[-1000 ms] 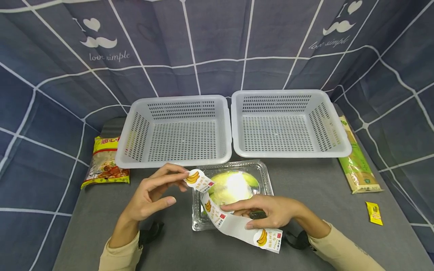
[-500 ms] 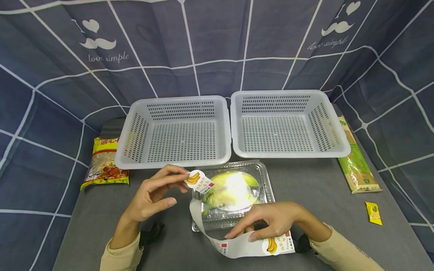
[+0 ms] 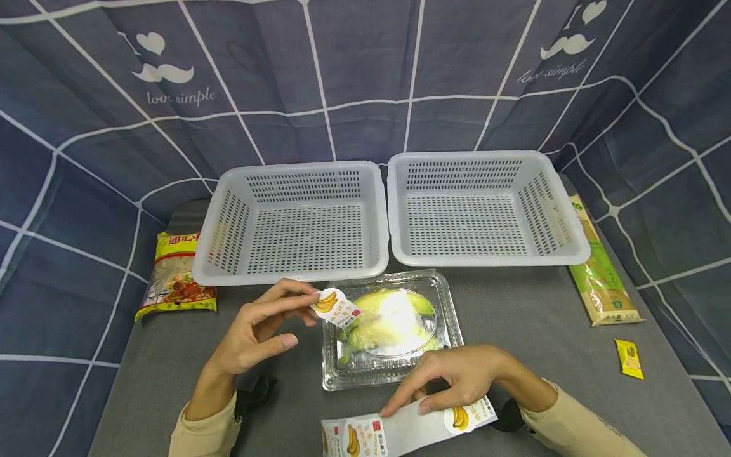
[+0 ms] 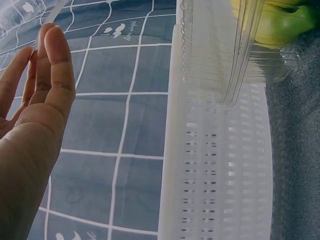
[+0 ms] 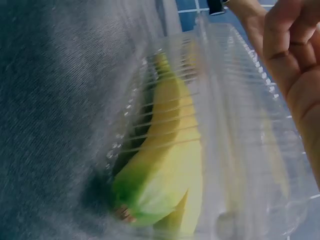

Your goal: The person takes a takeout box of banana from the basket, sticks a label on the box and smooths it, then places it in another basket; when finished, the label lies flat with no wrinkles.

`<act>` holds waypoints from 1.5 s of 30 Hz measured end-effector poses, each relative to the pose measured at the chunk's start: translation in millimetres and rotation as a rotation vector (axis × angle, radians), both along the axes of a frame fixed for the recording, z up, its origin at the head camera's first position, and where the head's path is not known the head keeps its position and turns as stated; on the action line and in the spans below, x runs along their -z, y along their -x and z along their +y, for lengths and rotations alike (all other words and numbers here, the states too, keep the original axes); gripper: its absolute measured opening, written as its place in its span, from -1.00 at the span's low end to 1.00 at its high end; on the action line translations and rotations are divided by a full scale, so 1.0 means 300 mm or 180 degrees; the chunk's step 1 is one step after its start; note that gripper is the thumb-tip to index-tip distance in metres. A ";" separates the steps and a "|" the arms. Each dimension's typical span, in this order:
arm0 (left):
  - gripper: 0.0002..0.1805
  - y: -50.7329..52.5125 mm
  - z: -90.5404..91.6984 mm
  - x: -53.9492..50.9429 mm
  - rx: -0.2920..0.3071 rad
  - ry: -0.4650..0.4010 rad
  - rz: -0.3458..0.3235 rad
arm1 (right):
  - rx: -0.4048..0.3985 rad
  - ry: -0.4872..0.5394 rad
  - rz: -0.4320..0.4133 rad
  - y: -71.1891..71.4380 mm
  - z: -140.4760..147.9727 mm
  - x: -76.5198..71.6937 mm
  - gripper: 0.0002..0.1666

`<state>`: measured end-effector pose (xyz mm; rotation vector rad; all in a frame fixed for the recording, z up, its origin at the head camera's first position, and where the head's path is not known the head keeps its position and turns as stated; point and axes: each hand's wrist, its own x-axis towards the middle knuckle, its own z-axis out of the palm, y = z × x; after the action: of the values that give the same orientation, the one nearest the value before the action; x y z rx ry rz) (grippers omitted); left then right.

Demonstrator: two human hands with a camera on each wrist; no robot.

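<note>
My left hand (image 3: 257, 327) holds a single white banana sticker (image 3: 339, 309) at its fingertips, with the thumb apart from it. The sticker hangs over the left side of a clear plastic clamshell box (image 3: 337, 374). Inside the box lie yellow-green bananas (image 5: 170, 135), partly hidden by glare in the head view. My right hand (image 3: 457, 377), in front of the box, pinches a strip of banana stickers (image 3: 408, 428) between thumb and fingers. Part of the strip is bare backing, and its left end runs out of the head view. In the left wrist view the left hand (image 4: 42, 95) hides most of the sticker.
Two white perforated baskets (image 3: 291, 278) (image 3: 491, 260) stand side by side behind the box. A yellow food packet (image 3: 179, 279) lies at left. At right are a long green packet (image 3: 605, 279) and a small yellow sachet (image 3: 629, 359). Patterned cloth walls (image 3: 365, 76) enclose the table.
The sticker has come free of the strip and stays at my left fingertips. My right hand has drawn the strip down towards the front, off the box.
</note>
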<state>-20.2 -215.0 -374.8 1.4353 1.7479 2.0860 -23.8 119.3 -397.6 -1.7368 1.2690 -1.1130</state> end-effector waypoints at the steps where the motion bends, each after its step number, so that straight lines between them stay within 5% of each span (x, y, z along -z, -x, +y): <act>1: -0.47 0.000 0.000 0.001 0.0004 -0.0002 0.0002 | 0.0074 -0.0021 0.0032 0.001 0.001 0.000 -0.56; 10: -0.47 0.003 -0.002 0.007 0.0008 0.0017 -0.0009 | 0.0450 -0.0182 -0.0084 0.007 0.026 -0.007 -0.52; 23: -0.47 0.003 0.006 0.015 0.0060 0.0107 -0.0064 | 0.0867 0.0068 -0.0197 0.001 0.046 -0.010 -0.51; 30: -0.47 0.036 0.018 0.019 0.0196 0.0119 -0.0086 | 0.1362 0.0522 0.0172 0.029 0.057 -0.011 -0.41; 39: -0.44 0.049 0.012 0.028 0.0265 0.0229 -0.0183 | 0.2706 0.0389 0.0661 0.092 0.165 0.032 -0.33; 45: -0.45 0.058 0.011 0.026 0.0282 0.0271 -0.0147 | 0.2639 -0.0079 0.1015 0.090 0.206 0.083 -0.25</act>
<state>-37.4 -211.6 -382.7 1.4034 1.7014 1.9604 -50.8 181.1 -422.5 -1.4119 2.3105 -1.2583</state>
